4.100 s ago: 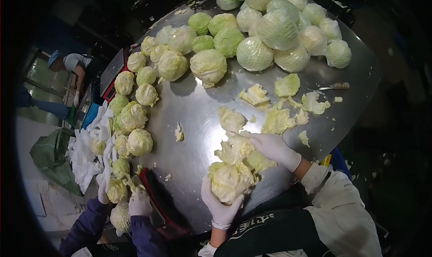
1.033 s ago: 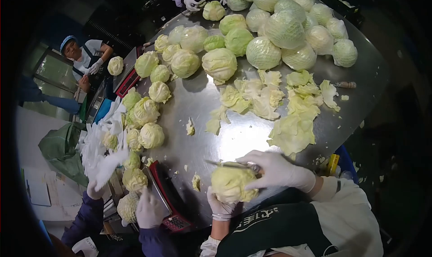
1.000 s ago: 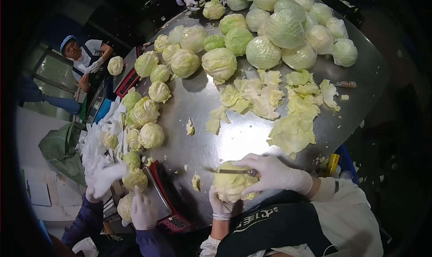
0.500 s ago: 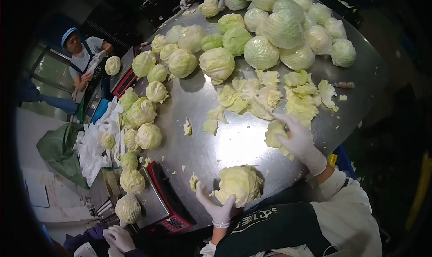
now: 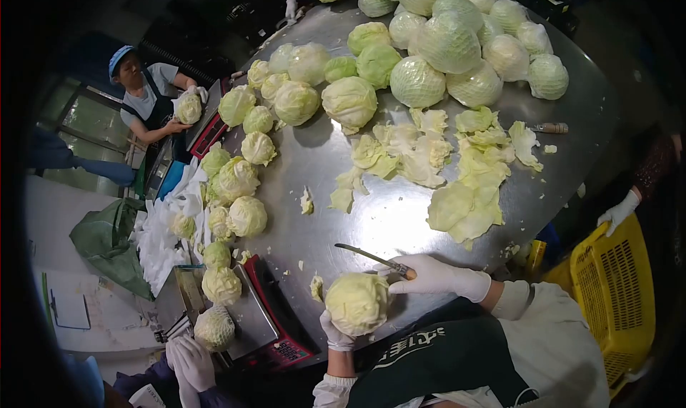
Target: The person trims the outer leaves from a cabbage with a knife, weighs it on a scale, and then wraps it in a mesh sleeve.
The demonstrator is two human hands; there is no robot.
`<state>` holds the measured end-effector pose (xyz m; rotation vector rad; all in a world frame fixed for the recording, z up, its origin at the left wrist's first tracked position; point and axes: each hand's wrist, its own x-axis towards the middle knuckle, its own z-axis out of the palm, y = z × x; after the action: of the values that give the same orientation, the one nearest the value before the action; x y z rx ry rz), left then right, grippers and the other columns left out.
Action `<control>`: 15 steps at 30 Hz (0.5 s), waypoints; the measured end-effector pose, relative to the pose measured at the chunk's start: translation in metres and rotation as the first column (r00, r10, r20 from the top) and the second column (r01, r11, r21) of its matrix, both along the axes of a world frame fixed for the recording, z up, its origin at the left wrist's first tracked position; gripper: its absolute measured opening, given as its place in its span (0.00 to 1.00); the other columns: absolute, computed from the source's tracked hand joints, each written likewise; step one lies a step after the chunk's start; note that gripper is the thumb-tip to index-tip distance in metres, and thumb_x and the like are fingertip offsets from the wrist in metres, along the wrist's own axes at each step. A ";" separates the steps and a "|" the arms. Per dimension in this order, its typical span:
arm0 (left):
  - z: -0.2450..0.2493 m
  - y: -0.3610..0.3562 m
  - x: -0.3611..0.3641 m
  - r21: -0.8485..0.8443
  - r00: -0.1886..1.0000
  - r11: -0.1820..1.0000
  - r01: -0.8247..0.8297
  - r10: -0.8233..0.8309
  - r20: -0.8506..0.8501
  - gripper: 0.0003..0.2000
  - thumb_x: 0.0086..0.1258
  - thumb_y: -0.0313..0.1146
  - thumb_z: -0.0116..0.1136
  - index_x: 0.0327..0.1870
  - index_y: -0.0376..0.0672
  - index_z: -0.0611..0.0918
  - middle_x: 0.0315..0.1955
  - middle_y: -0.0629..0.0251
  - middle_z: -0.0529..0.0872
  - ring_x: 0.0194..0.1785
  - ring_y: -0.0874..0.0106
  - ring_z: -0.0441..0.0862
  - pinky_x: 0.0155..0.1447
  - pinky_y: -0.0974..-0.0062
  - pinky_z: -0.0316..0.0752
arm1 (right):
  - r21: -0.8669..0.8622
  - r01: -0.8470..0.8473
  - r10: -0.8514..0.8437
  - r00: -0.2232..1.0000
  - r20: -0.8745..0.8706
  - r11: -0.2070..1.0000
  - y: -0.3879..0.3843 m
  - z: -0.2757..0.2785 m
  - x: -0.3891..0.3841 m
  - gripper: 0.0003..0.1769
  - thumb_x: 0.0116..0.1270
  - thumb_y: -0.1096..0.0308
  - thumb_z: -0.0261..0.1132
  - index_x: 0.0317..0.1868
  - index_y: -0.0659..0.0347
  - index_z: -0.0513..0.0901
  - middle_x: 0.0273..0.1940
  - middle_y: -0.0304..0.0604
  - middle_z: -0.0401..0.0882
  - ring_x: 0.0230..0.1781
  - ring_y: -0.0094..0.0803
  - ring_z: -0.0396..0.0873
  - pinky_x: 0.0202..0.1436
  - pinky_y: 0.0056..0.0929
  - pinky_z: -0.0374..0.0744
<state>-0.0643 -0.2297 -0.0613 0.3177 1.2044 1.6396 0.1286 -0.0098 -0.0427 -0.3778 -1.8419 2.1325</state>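
1. Far left: a floppy green bag (image 5: 107, 247) on the pale floor, next to a heap of soft white wraps (image 5: 161, 222).
2. Upper left: a person in a blue cap hugs a small round head (image 5: 188, 109) w/ both hands.
3. Lower left: a red scale (image 5: 268, 329) w/ a flat grey top, at the table edge.
4. Table (image 5: 386, 222): big, round, shiny steel, bright in the middle. The room around it is dark.
5. Bottom middle: the left hand (image 5: 334, 334), in a smooth white glove, cups the pale cabbage (image 5: 357, 304) from below. Its fingers curl onto the underside. The cabbage is round & crinkly and sits at the near table edge.
6. Knife (image 5: 371, 256): thin grey blade, brown handle. It points up-left, just above the cabbage. Can't tell if it touches.
7. Right hand (image 5: 436, 276): white glove too. Its fist is closed tight round the knife handle, just right of the cabbage.
8. Middle right: loose leaves (image 5: 457, 208), wavy & floppy, lie flat on the steel.
9. Top: a pile of big heads (image 5: 443, 43), some in net.
10. Far right: a yellow crate (image 5: 614, 294), plastic w/ holes.
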 end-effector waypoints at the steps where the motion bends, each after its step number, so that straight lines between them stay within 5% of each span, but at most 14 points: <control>1: -0.003 -0.002 0.003 0.007 0.975 0.999 -0.035 0.033 0.218 0.50 0.62 0.67 0.59 0.79 0.42 0.62 0.75 0.46 0.68 0.73 0.47 0.73 0.77 0.47 0.69 | -0.001 -0.005 0.005 1.000 -0.005 1.000 0.000 -0.003 0.001 0.37 0.67 0.51 0.75 0.69 0.65 0.76 0.46 0.43 0.85 0.48 0.33 0.83 0.56 0.33 0.81; 3: -0.015 -0.003 0.007 0.029 0.981 1.000 -0.009 0.003 0.196 0.50 0.64 0.73 0.50 0.80 0.43 0.62 0.76 0.49 0.67 0.75 0.47 0.70 0.79 0.46 0.65 | 0.238 -0.003 -0.017 0.997 0.080 0.971 0.004 0.032 0.004 0.39 0.64 0.56 0.79 0.70 0.65 0.75 0.47 0.42 0.84 0.51 0.30 0.80 0.60 0.30 0.78; 5: -0.021 0.003 0.014 0.132 0.942 0.990 -0.050 0.002 0.336 0.55 0.57 0.70 0.63 0.79 0.37 0.62 0.73 0.46 0.70 0.75 0.48 0.70 0.79 0.47 0.66 | 0.206 0.008 -0.014 1.000 0.027 0.979 -0.001 0.056 0.000 0.38 0.62 0.54 0.80 0.67 0.64 0.78 0.51 0.45 0.84 0.51 0.30 0.81 0.57 0.32 0.79; 7: -0.034 -0.002 0.010 0.162 0.945 0.987 -0.016 -0.038 0.324 0.54 0.61 0.72 0.58 0.79 0.37 0.62 0.74 0.45 0.68 0.76 0.48 0.68 0.80 0.46 0.63 | 0.399 -0.211 0.165 0.975 0.147 0.892 0.003 0.077 -0.004 0.31 0.64 0.53 0.78 0.61 0.61 0.83 0.46 0.47 0.86 0.46 0.31 0.84 0.51 0.33 0.81; 8: -0.035 0.000 0.013 -0.062 0.996 0.995 0.076 -0.079 -0.041 0.53 0.63 0.72 0.54 0.79 0.37 0.62 0.75 0.44 0.67 0.77 0.47 0.67 0.81 0.46 0.62 | 0.389 -0.136 0.126 0.991 0.051 0.911 0.002 0.059 -0.010 0.23 0.66 0.54 0.75 0.55 0.59 0.86 0.39 0.47 0.87 0.38 0.36 0.86 0.45 0.35 0.82; 9: -0.036 0.001 0.016 -0.298 0.903 0.951 0.081 -0.196 -0.382 0.52 0.65 0.73 0.51 0.79 0.37 0.62 0.76 0.44 0.66 0.77 0.47 0.66 0.81 0.46 0.62 | 0.387 -0.138 0.127 0.990 0.054 0.912 0.005 0.054 -0.012 0.23 0.66 0.54 0.75 0.55 0.59 0.86 0.39 0.47 0.87 0.38 0.36 0.86 0.45 0.35 0.82; 10: -0.037 0.002 0.019 -0.299 0.904 0.951 0.081 -0.197 -0.380 0.52 0.65 0.73 0.51 0.79 0.37 0.62 0.76 0.44 0.66 0.77 0.47 0.66 0.81 0.46 0.62 | 0.313 -0.091 0.086 0.996 0.028 0.945 0.013 0.052 -0.014 0.20 0.66 0.56 0.73 0.52 0.59 0.87 0.36 0.48 0.87 0.36 0.39 0.86 0.44 0.36 0.82; 13: -0.035 0.000 0.027 -0.140 0.966 0.985 0.096 -0.058 0.253 0.52 0.65 0.76 0.44 0.77 0.36 0.63 0.75 0.41 0.66 0.77 0.45 0.65 0.81 0.45 0.59 | 0.332 0.034 -0.091 0.983 0.158 0.943 0.037 0.057 -0.012 0.13 0.67 0.62 0.71 0.46 0.61 0.87 0.34 0.49 0.87 0.35 0.41 0.87 0.43 0.35 0.82; 14: -0.007 0.029 0.030 0.465 0.721 0.829 0.310 -0.524 0.453 0.49 0.69 0.74 0.41 0.77 0.37 0.64 0.73 0.38 0.68 0.75 0.40 0.66 0.79 0.42 0.62 | 0.462 0.146 -0.301 0.912 0.280 0.875 0.062 0.047 -0.004 0.14 0.68 0.62 0.71 0.49 0.61 0.87 0.37 0.50 0.87 0.36 0.38 0.87 0.44 0.34 0.82; 15: -0.018 0.021 0.029 0.467 0.721 0.829 0.310 -0.525 0.453 0.49 0.69 0.74 0.41 0.77 0.37 0.64 0.73 0.38 0.68 0.75 0.40 0.66 0.79 0.42 0.62 | 0.597 0.225 -0.508 0.782 0.361 0.770 0.081 0.036 0.005 0.16 0.68 0.62 0.71 0.51 0.61 0.86 0.40 0.50 0.87 0.38 0.35 0.87 0.45 0.32 0.82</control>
<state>-0.0349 -0.2086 -0.0793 0.2792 0.3265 1.3837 0.1336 0.0717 -0.0067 -1.1504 -2.2731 1.2393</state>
